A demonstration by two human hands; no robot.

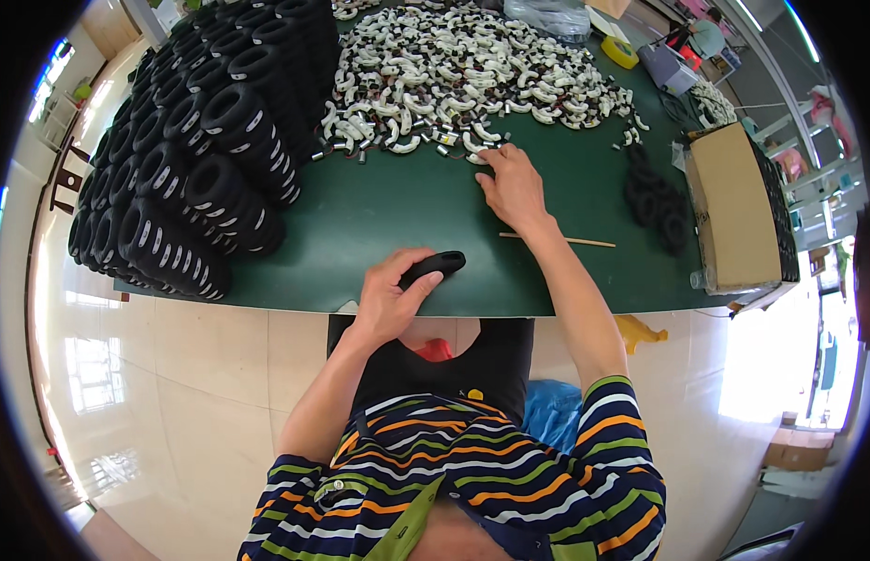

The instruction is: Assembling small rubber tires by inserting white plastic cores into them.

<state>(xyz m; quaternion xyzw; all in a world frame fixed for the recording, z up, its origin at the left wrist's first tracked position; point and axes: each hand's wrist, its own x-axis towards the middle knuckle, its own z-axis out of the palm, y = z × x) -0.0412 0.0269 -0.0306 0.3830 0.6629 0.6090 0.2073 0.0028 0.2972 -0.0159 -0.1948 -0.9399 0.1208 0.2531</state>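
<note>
Left hand point(388, 294) clasps a black ring point(421, 269) at the green table point(351, 210)'s near edge, probably light, soft, best pinched across its band; right hand point(516, 190), fingers parted, meets the far white curved pieces point(454, 70), contact uncertain; at right, a cardboard box point(734, 206) holds indistinct dark items.

Tiled floor point(224, 374) (glossy), green table point(360, 210), bright window point(50, 82)

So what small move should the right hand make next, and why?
Probably pinch one white curved part from the pile's near edge: the right hand has its fingertips right by it, thumb apart, while the left hand holds a black ring near the table's front edge.
</note>
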